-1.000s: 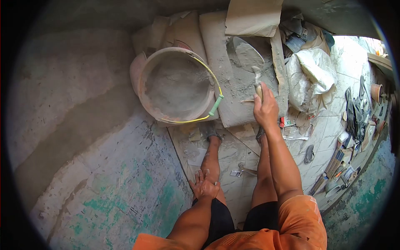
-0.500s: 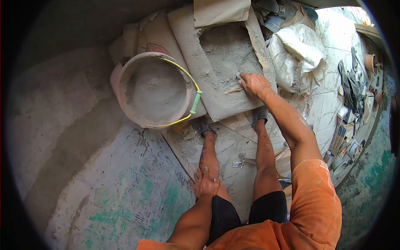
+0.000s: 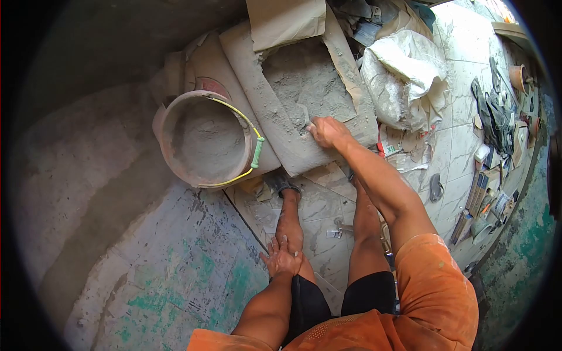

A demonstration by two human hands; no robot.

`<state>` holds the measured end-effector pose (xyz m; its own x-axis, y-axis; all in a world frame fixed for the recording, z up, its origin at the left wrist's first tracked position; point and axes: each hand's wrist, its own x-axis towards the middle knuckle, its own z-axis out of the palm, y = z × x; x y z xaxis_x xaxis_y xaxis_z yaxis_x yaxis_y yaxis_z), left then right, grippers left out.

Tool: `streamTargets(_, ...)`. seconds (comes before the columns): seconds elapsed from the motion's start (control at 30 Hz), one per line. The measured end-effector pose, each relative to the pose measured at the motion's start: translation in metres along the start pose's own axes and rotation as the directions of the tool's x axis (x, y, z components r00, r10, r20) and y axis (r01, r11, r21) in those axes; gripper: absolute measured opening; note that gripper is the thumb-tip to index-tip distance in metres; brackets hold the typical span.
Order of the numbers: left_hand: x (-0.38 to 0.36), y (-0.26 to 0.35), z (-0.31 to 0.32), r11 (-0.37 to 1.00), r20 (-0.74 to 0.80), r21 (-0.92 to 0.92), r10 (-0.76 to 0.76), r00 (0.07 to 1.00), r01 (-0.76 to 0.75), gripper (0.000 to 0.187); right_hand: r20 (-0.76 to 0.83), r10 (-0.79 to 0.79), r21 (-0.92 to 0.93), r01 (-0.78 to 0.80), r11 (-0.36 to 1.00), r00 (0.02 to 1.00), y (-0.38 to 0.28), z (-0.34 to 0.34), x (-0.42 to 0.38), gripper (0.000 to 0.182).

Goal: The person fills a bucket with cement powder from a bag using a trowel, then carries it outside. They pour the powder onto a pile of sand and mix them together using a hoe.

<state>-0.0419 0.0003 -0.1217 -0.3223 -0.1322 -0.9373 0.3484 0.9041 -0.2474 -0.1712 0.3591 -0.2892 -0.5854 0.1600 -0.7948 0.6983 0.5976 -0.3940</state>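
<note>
My right hand [image 3: 328, 131] is closed at the front edge of an opening in a paper sack [image 3: 295, 157] of grey powder [image 3: 310, 76]. It grips a tool whose handle is mostly covered by the fingers; a powder-coated blade seems to lie in the powder beside them. My left hand [image 3: 283, 257] rests on my left knee, fingers spread, holding nothing. Left of the sack stands a round bucket [image 3: 167, 137] with grey powder inside and a yellow wire handle with a green grip [image 3: 257, 152].
A white woven sack [image 3: 404, 70] lies right of the powder sack. Farther right are a slipper [image 3: 436, 188], black cloth or plastic [image 3: 494, 117], a small pot [image 3: 517, 77] and scattered tools on the tiles. A dusty wall [image 3: 175, 263] stands at the left.
My right hand has moved left along the sack's opening, still closed. The view has shifted, so sack and bucket appear farther left, and the slipper now shows. My left hand stays on the knee.
</note>
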Motion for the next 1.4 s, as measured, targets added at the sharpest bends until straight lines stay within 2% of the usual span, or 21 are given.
streamTargets(0.17, 0.002, 0.0, 0.002, 0.999, -0.001, 0.035, -0.015, 1.0, 0.015, 0.089, -0.022, -0.025, 0.143, 0.028, 0.989, 0.999, 0.011, 0.011, 0.008, 0.043)
streamTargets(0.27, 0.005, -0.005, 0.003, 0.999, -0.014, 0.03, -0.038, 0.999, 0.039, 0.09, -0.22, -0.108, 0.271, 0.167, 0.948, 0.97, 0.013, 0.006, 0.007, 0.042)
streamTargets(0.33, 0.003, -0.007, 0.002, 0.999, -0.012, 0.028, -0.047, 0.999, 0.047, 0.09, -0.245, -0.074, 0.277, 0.143, 0.95, 0.967, 0.009, -0.011, -0.006, 0.043)
streamTargets(0.4, 0.006, -0.006, -0.005, 0.999, -0.028, 0.016, -0.039, 0.999, 0.039, 0.09, -0.345, 0.001, 0.289, 0.105, 0.952, 0.938, 0.007, -0.023, -0.014, 0.046)
streamTargets(0.53, 0.01, -0.011, -0.006, 0.999, -0.008, 0.021, -0.035, 0.999, 0.036, 0.091, -0.493, -0.013, 0.206, 0.131, 0.97, 0.87, 0.007, -0.043, -0.035, 0.048)
streamTargets(0.67, 0.005, -0.014, -0.015, 1.0, 0.017, -0.003, -0.026, 1.0, 0.026, 0.086, -0.55, -0.103, 0.202, 0.252, 0.946, 0.829, -0.032, -0.057, -0.076, 0.045)
streamTargets(0.73, 0.004, -0.016, -0.016, 0.999, 0.018, -0.023, -0.035, 0.999, 0.035, 0.086, -0.694, -0.221, 0.158, 0.444, 0.882, 0.686, -0.061, -0.049, -0.098, 0.042)
streamTargets(0.87, 0.006, -0.019, -0.013, 0.999, 0.024, -0.029, -0.025, 0.999, 0.026, 0.088, -0.625, -0.325, 0.131, 0.506, 0.853, 0.71, -0.126, -0.031, -0.128, 0.047)
streamTargets(0.93, 0.004, -0.016, -0.013, 0.998, 0.034, -0.046, -0.032, 0.999, 0.033, 0.088, -0.45, -0.415, 0.029, 0.477, 0.878, 0.791, -0.148, -0.023, -0.131, 0.052)
streamTargets(0.97, 0.005, -0.017, -0.015, 0.998, 0.041, -0.048, -0.038, 0.998, 0.04, 0.088, -0.454, -0.415, 0.028, 0.478, 0.878, 0.789, -0.149, -0.017, -0.128, 0.052)
streamTargets(1.03, 0.006, -0.019, -0.013, 0.998, 0.033, -0.054, -0.029, 0.999, 0.031, 0.088, -0.645, -0.352, 0.0, 0.461, 0.888, 0.678, -0.14, 0.002, -0.121, 0.056)
streamTargets(1.07, 0.005, -0.02, -0.01, 0.998, 0.025, -0.067, -0.019, 1.0, 0.021, 0.088, -0.694, -0.219, 0.058, 0.356, 0.932, 0.686, -0.128, 0.002, -0.116, 0.053)
streamTargets(1.13, 0.006, -0.024, -0.004, 0.997, 0.038, -0.081, -0.01, 0.999, 0.014, 0.088, -0.759, -0.061, 0.13, 0.243, 0.961, 0.648, -0.081, -0.001, -0.089, 0.051)
streamTargets(1.2, 0.006, -0.026, 0.002, 0.997, 0.047, -0.075, 0.017, 0.999, -0.013, 0.088, -0.746, 0.035, 0.091, 0.05, 0.995, 0.665, -0.03, -0.001, -0.051, 0.048)
streamTargets(1.27, 0.007, -0.029, 0.007, 0.996, 0.033, -0.085, -0.011, 0.999, 0.014, 0.088, -0.681, 0.119, 0.161, -0.011, 0.987, 0.723, 0.011, -0.001, 0.001, 0.047)
streamTargets(1.3, 0.008, -0.029, 0.008, 0.997, 0.028, -0.074, 0.006, 1.0, -0.004, 0.088, -0.69, 0.134, 0.166, -0.024, 0.986, 0.712, 0.017, -0.004, 0.021, 0.047)
streamTargets(1.37, 0.006, -0.029, 0.007, 0.997, 0.038, -0.079, 0.0, 0.999, 0.003, 0.088, -0.56, 0.232, 0.147, -0.18, 0.973, 0.795, 0.02, -0.007, 0.055, 0.045)
streamTargets(1.4, 0.006, -0.03, 0.008, 0.998, 0.028, -0.069, -0.001, 1.0, 0.003, 0.088, -0.565, 0.237, 0.16, -0.178, 0.971, 0.79, 0.017, -0.003, 0.067, 0.045)
